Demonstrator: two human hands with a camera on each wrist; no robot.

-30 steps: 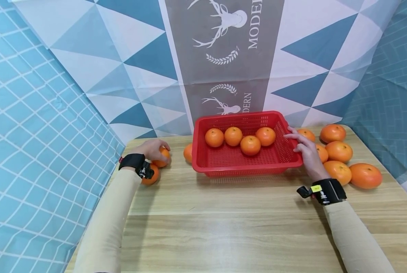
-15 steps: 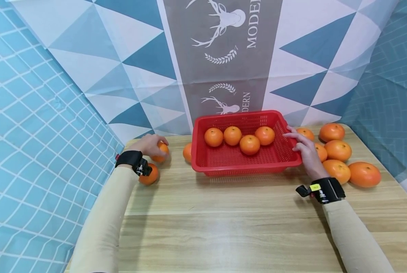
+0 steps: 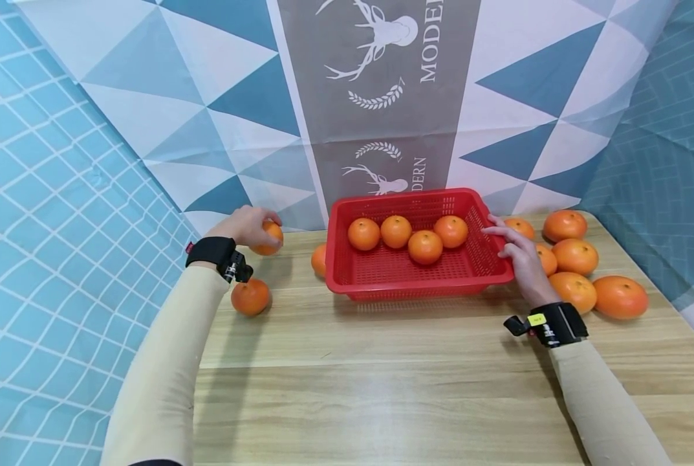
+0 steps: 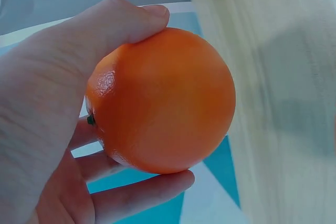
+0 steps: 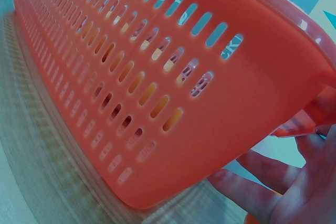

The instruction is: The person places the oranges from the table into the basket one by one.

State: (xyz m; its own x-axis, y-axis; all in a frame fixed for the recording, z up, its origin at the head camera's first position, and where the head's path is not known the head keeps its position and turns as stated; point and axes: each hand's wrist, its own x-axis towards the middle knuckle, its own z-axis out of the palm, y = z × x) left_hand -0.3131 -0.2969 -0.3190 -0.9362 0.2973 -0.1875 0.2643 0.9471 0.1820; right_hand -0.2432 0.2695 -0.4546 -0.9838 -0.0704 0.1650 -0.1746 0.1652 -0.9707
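My left hand [image 3: 243, 224] grips an orange [image 3: 269, 236] and holds it above the table's back left corner; in the left wrist view the thumb and fingers wrap round this orange [image 4: 163, 103]. A red slotted basket [image 3: 416, 285] stands at the middle back with several oranges [image 3: 425, 246] inside. My right hand [image 3: 518, 255] holds the basket's right rim; in the right wrist view its fingers [image 5: 262, 190] lie under the lip of the basket wall [image 5: 157, 77].
One orange [image 3: 250, 296] lies on the wooden table [image 3: 381, 388] below my left wrist, and another [image 3: 319, 260] sits just left of the basket. Several oranges [image 3: 576, 257] are clustered right of the basket. A patterned cloth hangs behind.
My left hand has lifted its orange off the table, up and toward the back, which uncovers the orange below the wrist. The right hand and the basket have stayed put.
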